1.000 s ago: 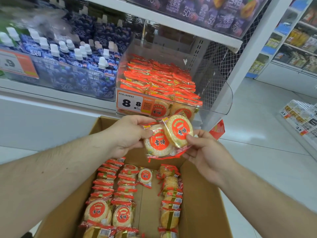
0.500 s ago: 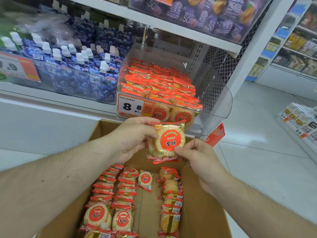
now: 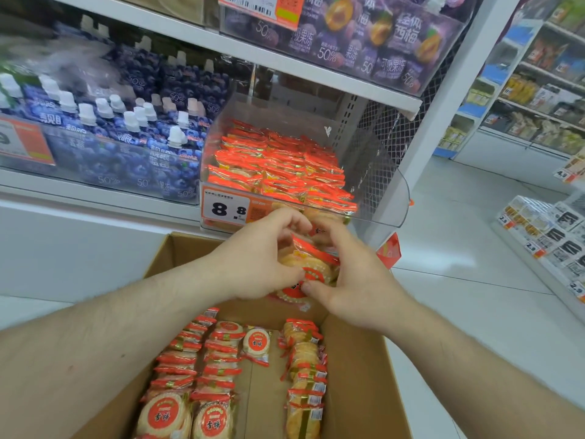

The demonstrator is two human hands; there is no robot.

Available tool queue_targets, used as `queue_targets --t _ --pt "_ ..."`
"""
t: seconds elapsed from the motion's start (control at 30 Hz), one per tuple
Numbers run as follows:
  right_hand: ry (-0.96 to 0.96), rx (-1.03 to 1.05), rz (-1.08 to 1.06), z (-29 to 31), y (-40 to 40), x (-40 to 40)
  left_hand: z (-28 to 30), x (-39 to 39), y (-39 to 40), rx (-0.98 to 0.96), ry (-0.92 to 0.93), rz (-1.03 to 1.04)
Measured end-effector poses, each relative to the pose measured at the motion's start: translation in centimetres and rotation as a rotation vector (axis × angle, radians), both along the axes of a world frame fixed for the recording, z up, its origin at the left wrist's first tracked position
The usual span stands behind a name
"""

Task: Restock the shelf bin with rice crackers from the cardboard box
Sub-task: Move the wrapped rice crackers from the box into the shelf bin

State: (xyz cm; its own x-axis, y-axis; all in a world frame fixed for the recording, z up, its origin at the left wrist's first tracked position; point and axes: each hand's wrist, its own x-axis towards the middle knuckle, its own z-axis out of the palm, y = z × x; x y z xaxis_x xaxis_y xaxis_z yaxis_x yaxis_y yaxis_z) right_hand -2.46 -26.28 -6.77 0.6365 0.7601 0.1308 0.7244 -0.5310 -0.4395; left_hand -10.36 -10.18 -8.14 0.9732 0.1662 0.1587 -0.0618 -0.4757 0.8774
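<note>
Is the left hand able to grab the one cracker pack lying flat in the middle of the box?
Probably not yet: the left hand is busy holding packs. The lone pack lies uncovered below it.

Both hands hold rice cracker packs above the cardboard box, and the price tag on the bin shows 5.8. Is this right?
Not quite. In the head view the price tag shows 8.8, not 5.8. The rest holds: the left hand and right hand hold cracker packs above the box.

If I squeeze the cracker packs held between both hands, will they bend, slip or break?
The cracker packs probably stay stiff, since round crackers fill the wrap. The glossy film may slip between the left hand and right hand. Hard squeezing likely cracks them; they look thin.
</note>
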Motion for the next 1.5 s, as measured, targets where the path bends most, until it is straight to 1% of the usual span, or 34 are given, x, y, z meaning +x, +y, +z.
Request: queue_targets --t 0.03,0.07,0.13,0.2,0.23,0.3,0.37,0.4,0.47,0.53,0.63,0.7,0.8,0.9,1.0,1.1,1.17,1.23,1.3,1.5 --pt "0.025 0.005 0.007 0.2 0.0 0.2 0.3 0.2 -0.1 0.011 -0.039 -0.010" --pt "0.010 0.012 0.010 0.6 -0.1 0.4 0.7 0.5 -0.1 0.021 -0.086 -0.006" --pt "-0.100 0.038 -0.008 1.9 -0.4 1.3 1.5 1.0 0.3 0.060 -0.185 0.044" --pt "-0.201 0.099 -0.098 3.7 -1.0 2.6 2.4 1.5 1.3 0.121 -0.244 0.125" --pt "-0.264 0.131 -0.146 4.6 -1.1 3.5 2.8 1.7 1.9 0.187 -0.245 0.168" --pt "-0.473 0.130 -0.215 6.0 -0.8 5.8 3.1 2.3 3.1 0.406 -0.201 0.237" --pt "-0.699 0.016 -0.277 6.9 0.2 8.4 2.8 3.1 3.8 0.591 -0.121 0.284" --pt "-0.786 -0.074 -0.311 7.1 1.0 9.8 2.6 3.4 3.9 0.641 -0.083 0.303" --pt "-0.897 -0.250 -0.349 7.3 2.8 12.5 2.1 3.9 3.8 0.679 -0.021 0.320" --pt "-0.946 -0.343 -0.344 7.3 4.5 14.7 1.7 4.2 3.8 0.688 -0.003 0.321" --pt "-0.927 -0.419 -0.344 7.4 6.6 17.6 1.4 4.7 4.3 0.661 0.011 0.317" --pt "-0.851 -0.427 -0.359 7.7 8.1 19.5 1.2 5.0 4.7 0.613 0.007 0.326" --pt "-0.687 -0.437 -0.388 7.2 9.8 22.1 0.9 5.3 4.9 0.565 -0.010 0.346" --pt "-0.617 -0.486 -0.399 6.0 10.9 24.6 0.6 5.6 4.8 0.548 -0.023 0.369" --pt "-0.603 -0.559 -0.422 5.2 11.8 26.1 0.5 5.8 4.9 0.531 -0.023 0.395" --pt "-0.710 -0.640 -0.493 4.5 11.6 26.8 0.4 5.9 5.0 0.527 -0.025 0.405" --pt "-0.774 -0.610 -0.515 4.0 11.3 26.8 0.2 6.0 5.0 0.534 -0.040 0.414" --pt "-0.696 -0.539 -0.494 3.6 11.4 26.5 0.0 6.1 5.0 0.529 -0.060 0.422" --pt "-0.639 -0.512 -0.489 3.1 11.9 26.4 0.0 6.0 5.0 0.533 -0.072 0.420" --pt "-0.523 -0.530 -0.451 1.4 12.5 26.5 -0.2 5.9 5.0 0.528 -0.099 0.413"
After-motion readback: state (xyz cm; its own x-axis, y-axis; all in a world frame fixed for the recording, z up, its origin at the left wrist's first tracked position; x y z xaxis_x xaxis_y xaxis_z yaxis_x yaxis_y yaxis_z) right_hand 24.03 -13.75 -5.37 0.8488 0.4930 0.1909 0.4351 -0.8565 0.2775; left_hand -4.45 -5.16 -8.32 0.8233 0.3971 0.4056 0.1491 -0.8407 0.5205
